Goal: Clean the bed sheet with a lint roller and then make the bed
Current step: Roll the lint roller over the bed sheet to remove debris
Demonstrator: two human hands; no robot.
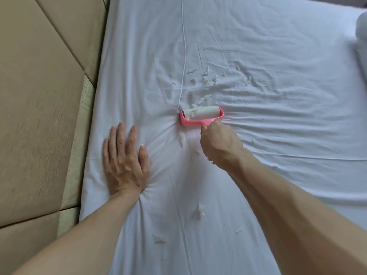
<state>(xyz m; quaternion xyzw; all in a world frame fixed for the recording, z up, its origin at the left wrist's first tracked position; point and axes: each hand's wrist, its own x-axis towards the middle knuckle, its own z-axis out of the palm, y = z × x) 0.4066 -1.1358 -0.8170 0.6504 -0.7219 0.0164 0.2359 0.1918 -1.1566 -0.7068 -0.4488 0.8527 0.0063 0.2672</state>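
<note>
A white bed sheet covers the mattress, wrinkled and strewn with several small white scraps. My right hand grips the handle of a pink lint roller, whose white roll lies on the sheet with fluff stuck to its left end. My left hand presses flat on the sheet to the left of the roller, fingers straight and spread. More scraps lie between my forearms.
A beige padded headboard runs along the left edge of the bed. A thin white cord runs from the top of the view down to the roller. A white rounded object sits at the far right edge.
</note>
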